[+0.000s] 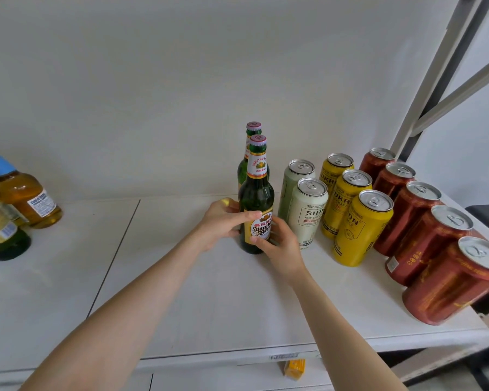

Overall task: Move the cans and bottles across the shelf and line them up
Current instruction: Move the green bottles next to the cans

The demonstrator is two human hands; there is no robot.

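The white shelf (181, 292) lies under my hands. To the right of my right hand (283, 246) stand three rows: the red cans (412, 218) farthest, then the yellow cans (359, 232), then the pale green cans (308, 213) just beside it. Well apart to the left of my left hand (223, 221) stand the amber and green bottles (20, 198). Between my hands the green bottle (256, 198) stands upright on the shelf, and both hands grip it around the label. A second green bottle (242, 170) stands just behind it.
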